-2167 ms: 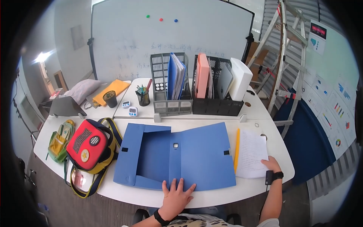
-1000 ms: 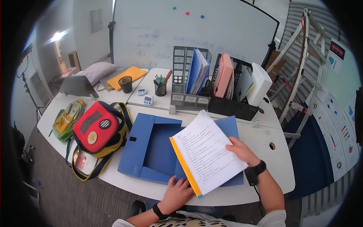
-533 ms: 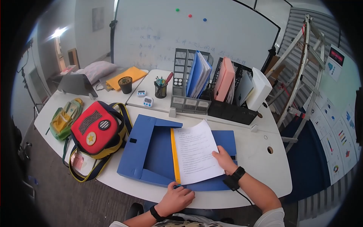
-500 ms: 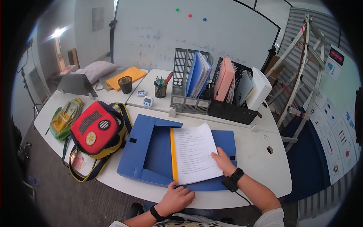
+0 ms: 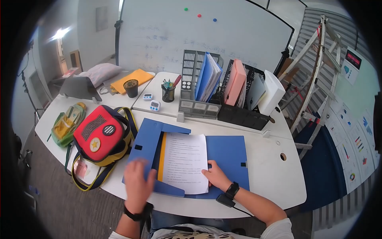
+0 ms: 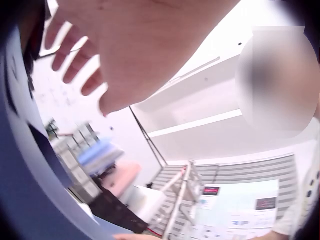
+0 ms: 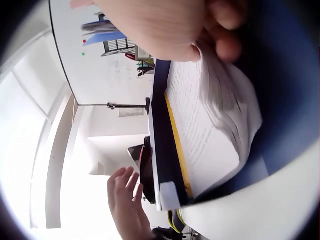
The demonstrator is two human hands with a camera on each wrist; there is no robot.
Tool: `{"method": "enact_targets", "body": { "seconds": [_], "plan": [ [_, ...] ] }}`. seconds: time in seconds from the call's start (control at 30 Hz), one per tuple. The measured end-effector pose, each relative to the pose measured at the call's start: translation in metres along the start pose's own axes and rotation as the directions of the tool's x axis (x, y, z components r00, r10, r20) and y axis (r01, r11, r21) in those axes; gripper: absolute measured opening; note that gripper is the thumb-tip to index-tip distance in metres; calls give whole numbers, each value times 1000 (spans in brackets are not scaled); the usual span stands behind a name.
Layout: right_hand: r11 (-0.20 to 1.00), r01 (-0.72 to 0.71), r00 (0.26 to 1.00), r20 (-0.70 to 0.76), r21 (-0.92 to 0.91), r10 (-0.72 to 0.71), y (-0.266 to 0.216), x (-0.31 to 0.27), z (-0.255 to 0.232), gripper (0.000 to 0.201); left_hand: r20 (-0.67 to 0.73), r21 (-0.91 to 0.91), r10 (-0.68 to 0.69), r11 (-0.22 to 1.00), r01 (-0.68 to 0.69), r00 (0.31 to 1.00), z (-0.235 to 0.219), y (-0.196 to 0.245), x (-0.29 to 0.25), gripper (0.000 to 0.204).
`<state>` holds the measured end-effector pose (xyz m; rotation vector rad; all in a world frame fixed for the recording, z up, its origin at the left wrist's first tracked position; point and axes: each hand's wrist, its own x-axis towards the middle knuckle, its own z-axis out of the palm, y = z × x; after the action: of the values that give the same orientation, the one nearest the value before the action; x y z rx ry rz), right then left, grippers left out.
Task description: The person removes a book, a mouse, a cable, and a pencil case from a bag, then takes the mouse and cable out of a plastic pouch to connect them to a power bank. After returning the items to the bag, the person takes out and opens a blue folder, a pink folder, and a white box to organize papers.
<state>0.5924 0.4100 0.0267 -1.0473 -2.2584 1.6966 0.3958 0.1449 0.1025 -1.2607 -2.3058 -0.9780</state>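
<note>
A blue document box (image 5: 229, 159) lies open on the table, its deep tray on the left and its flat cover on the right. In the tray sits a thick stack of printed paper (image 5: 185, 163) with a yellow strip along its left side. My right hand (image 5: 218, 177) pinches the stack's right edge, thumb on top and fingers beneath, as the right wrist view shows on the bent sheets (image 7: 205, 135). Blurred in the head view, my left hand (image 5: 138, 183) is raised over the box's front left corner. Its fingers are spread and hold nothing in the left wrist view.
Left of the box stands a red backpack (image 5: 101, 133), with a smaller green bag (image 5: 69, 125) beyond it. Behind are a grey file rack (image 5: 199, 107), a black file rack (image 5: 242, 117) with folders, a pen cup (image 5: 168, 93) and two small timers (image 5: 154, 105).
The paper stack has come from the table's right side, over the cover and left into the tray, carried by my right hand. My left hand has lifted off the box's front edge and moved left.
</note>
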Motion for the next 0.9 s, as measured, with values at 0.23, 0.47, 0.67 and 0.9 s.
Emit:
{"method": "enact_targets", "body": {
  "seconds": [0.23,0.47,0.67,0.9],
  "plan": [
    [892,248,968,57,-379,-245,-31,-12,18,61,136,0,-340,939,343,931,31,-75,-19,81],
    [437,96,688,-258,-894,-678,-47,-62,-71,50,161,15,-415,908,418,896,30,-64,-24,84],
    [966,-85,724,-681,-245,-109,-38,-140,-145,54,240,-96,-339,924,370,910,41,-41,-30,80],
    [928,296,954,-125,226,-274,-92,-165,-138,58,346,-317,-270,868,382,899,76,9,-47,74]
  ]
}}
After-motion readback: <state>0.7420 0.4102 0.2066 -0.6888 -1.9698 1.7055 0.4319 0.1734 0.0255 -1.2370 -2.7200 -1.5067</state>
